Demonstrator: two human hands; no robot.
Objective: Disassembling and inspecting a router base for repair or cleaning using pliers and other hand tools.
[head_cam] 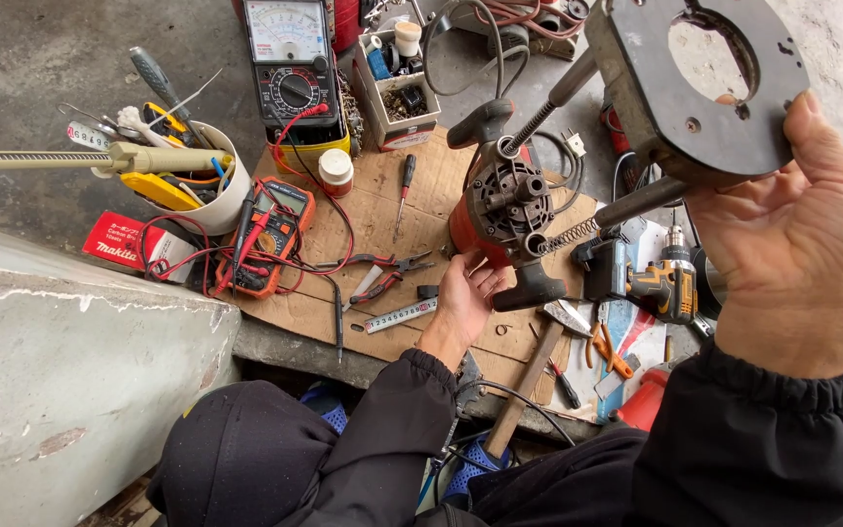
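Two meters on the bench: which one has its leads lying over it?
The small orange digital multimeter on the cardboard: red and black leads cross it. The larger analog meter stands behind, face clear.

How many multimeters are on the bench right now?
2: an analog multimeter standing at the back, and an orange digital multimeter lying on the cardboard. Clutter may hide others.

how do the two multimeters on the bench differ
The analog multimeter stands upright at the back, black-bodied, with a wide pale needle scale above its dial. The digital multimeter lies flat on the cardboard, cased in orange, with a small grey screen. Red and black leads sprawl around the digital one; only a red lead shows at the analog one. Both have a round black selector dial. Neither hand touches them: the left hand is at the red motor body.
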